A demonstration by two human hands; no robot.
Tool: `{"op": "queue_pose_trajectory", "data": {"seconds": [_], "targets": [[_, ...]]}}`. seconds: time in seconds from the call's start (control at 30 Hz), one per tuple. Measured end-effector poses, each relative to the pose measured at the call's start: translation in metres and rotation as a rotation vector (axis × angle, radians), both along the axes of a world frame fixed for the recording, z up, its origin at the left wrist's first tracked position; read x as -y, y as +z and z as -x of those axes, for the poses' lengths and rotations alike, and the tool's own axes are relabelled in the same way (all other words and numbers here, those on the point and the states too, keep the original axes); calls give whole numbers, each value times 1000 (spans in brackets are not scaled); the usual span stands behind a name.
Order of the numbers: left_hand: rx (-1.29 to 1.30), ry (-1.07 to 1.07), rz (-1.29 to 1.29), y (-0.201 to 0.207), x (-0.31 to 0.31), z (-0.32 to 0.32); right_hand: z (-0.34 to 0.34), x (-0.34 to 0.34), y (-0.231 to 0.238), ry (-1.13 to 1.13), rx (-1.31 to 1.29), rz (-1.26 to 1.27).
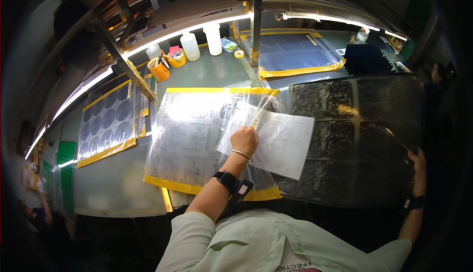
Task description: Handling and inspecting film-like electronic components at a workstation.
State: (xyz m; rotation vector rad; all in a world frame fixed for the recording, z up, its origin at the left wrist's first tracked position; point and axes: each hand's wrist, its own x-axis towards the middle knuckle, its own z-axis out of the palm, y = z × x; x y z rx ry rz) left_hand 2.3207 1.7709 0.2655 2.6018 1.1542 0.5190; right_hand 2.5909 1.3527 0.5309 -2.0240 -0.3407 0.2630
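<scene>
My left hand (245, 140) is closed in a fist over a white printed paper sheet (286, 141) that lies partly inside a clear plastic sleeve (246, 109). A thin yellowish pen-like tool (254, 123) sticks out above the fingers. The sheet rests on a yellow-edged clear mat (189, 134) covering a printed drawing. My right hand (419, 166) grips the lower right edge of a large dark translucent film sheet (354, 139) with a fine pattern, which spreads over the bench's right side. Both wrists wear black bands.
At the back stand two white bottles (213, 38), an orange cup with tools (158, 69) and tape rolls (176, 58). Another yellow-edged mat with round shapes (106, 124) lies left, a green board (65, 171) further left. A black stack (367, 58) sits back right; a person (436, 75) stands far right.
</scene>
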Motion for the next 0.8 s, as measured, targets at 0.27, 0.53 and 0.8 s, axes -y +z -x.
{"op": "queue_pose_trajectory", "data": {"seconds": [0.27,0.53,0.8], "targets": [[429,-102,725,41,8,-17,-32,100,-1,-146,164,-26],[579,-333,1405,107,-7,79,10,5,-88,-25,-134,-99],[1788,-767,1234,79,-6,293,123,-225,-211,392,-844,-531]]}}
